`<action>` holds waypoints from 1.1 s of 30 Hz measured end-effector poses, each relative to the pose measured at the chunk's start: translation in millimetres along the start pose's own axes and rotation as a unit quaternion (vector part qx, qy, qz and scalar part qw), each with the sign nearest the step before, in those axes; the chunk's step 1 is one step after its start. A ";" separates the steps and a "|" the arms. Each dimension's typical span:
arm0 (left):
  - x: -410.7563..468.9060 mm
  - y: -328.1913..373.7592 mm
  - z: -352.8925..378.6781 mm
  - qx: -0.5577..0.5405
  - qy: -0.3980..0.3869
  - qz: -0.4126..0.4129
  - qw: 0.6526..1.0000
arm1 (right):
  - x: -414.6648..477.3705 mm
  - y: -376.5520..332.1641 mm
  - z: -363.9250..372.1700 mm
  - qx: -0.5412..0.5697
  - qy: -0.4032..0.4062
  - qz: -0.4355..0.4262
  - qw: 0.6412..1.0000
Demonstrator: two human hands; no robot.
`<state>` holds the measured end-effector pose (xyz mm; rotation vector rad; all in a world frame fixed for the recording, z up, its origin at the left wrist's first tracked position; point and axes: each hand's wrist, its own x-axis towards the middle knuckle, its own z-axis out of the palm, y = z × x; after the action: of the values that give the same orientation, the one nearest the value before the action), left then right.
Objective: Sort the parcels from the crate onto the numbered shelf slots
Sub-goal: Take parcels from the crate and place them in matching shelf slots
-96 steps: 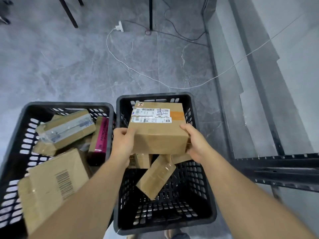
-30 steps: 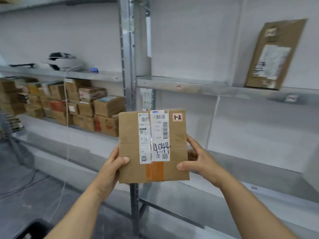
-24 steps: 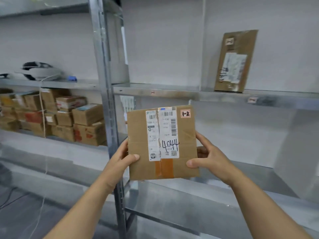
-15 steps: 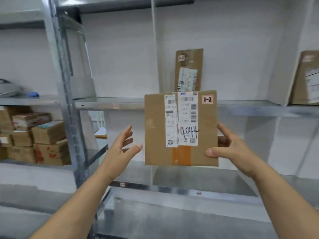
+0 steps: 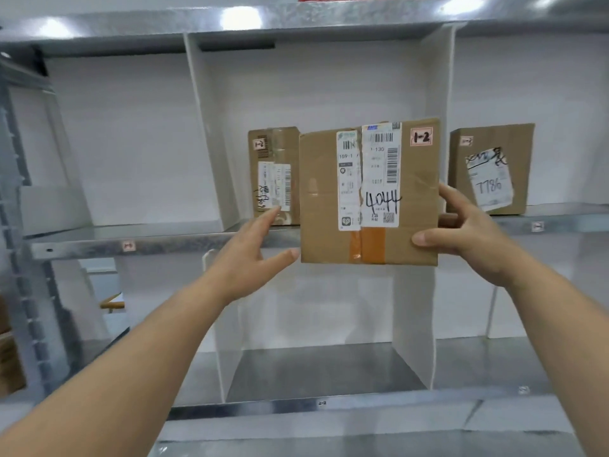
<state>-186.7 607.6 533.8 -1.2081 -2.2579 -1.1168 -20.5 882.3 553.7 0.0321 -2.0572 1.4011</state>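
A brown cardboard parcel (image 5: 329,199), tagged "1-2" and hand-marked "4044", is held upright in front of the middle slot of the metal shelf (image 5: 184,240). My right hand (image 5: 461,229) grips its right edge, thumb on the front face. My left hand (image 5: 250,252) is spread open just left of the parcel; its thumb tip is at the lower left corner and its fingertips reach a standing parcel (image 5: 273,176) tagged "1-2" inside that slot.
White dividers (image 5: 211,133) split the shelf into slots. A parcel marked "7786" (image 5: 491,169) stands in the slot to the right. The left slot and the lower shelf level (image 5: 316,367) hold nothing. A steel upright (image 5: 23,225) stands at far left.
I have stepped closer and the view has risen to the upper shelf. The parcel has moved up in front of the middle slot. My left hand, off the parcel, reaches toward the standing parcel.
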 end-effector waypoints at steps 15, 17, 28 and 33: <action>132.9 9.5 46.5 -0.078 -0.024 0.001 0.997 | 88.7 6.6 -31.4 -0.053 0.081 -0.011 0.995; 148.0 7.9 54.5 -0.092 -0.030 0.006 0.995 | 104.9 14.1 -32.4 -0.053 0.080 -0.010 0.995; 209.4 -10.3 93.3 -0.119 0.045 -0.087 0.988 | 167.4 58.1 -25.8 -0.076 0.062 0.004 0.995; 218.4 -13.0 108.4 -0.100 0.035 -0.096 0.990 | 184.4 69.7 -22.2 -0.136 0.072 0.009 0.988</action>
<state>-316.9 805.6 592.7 -1.0189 -2.2897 -1.4656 -181.3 990.5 596.1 -0.1988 -2.1113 1.0884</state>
